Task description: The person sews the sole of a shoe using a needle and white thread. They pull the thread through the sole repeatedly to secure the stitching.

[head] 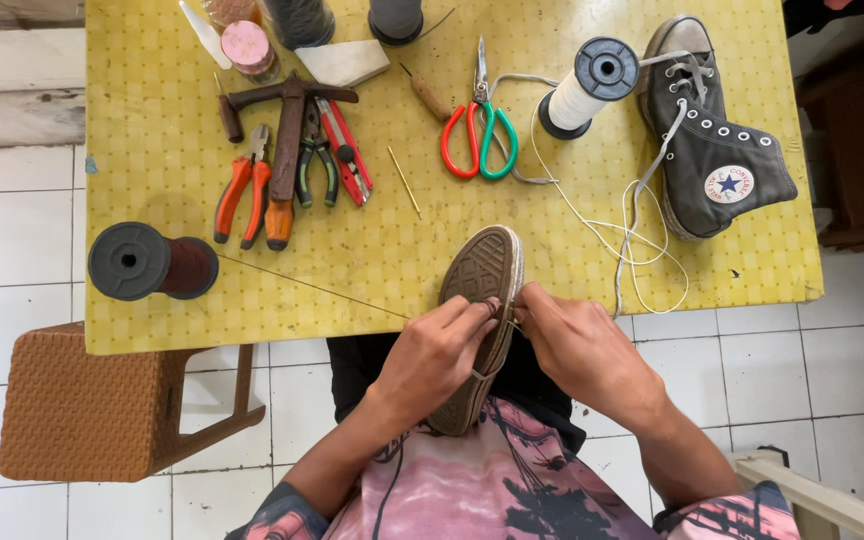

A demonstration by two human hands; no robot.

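White tiled floor [12, 260] in daylight; yellow checked tabletop [152, 320]; brown woven stool [82, 410] at left; pale wooden frame [812, 495] lower right.

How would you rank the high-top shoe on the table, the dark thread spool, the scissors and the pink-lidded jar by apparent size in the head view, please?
1. High-top shoe.
2. Dark thread spool and scissors: too alike to rank.
3. Pink-lidded jar.

Yellow table [252, 300] bears pliers [242, 200]; scissors [479, 140]; white spool [582, 90]; grey sneaker [712, 140].
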